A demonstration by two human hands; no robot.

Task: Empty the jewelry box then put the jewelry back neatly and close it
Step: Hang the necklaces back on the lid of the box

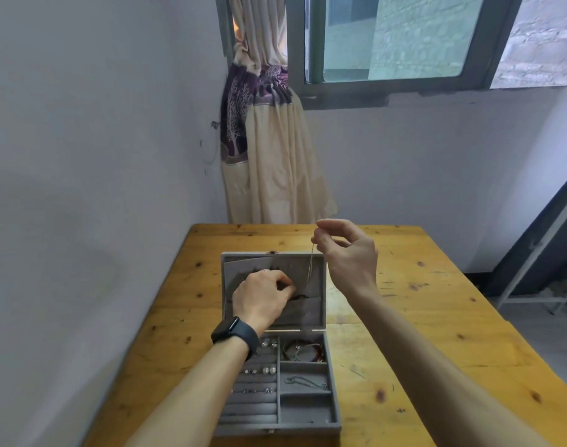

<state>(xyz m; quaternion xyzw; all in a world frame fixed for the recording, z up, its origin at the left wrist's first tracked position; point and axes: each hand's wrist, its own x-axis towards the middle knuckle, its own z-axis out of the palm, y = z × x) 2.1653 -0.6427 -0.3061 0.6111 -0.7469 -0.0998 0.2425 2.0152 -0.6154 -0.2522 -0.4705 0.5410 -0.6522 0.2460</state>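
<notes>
Thin chain [311, 267] in right hand [348, 253]

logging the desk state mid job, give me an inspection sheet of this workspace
surface: wooden table, knotty and scuffed
job's things: grey jewelry box open, lid raised; bracelets in the far right compartment, a necklace in the next one nearer, earrings on the left rolls
clutter: nothing seen
hands: right hand pinches a thin chain hanging in front of the lid; left hand, black watch on its wrist, has fingers curled at the lid lining, and what it holds cannot be told
cables: nothing seen
surroundings: pale walls, tied curtain, window, metal frame at the right
</notes>
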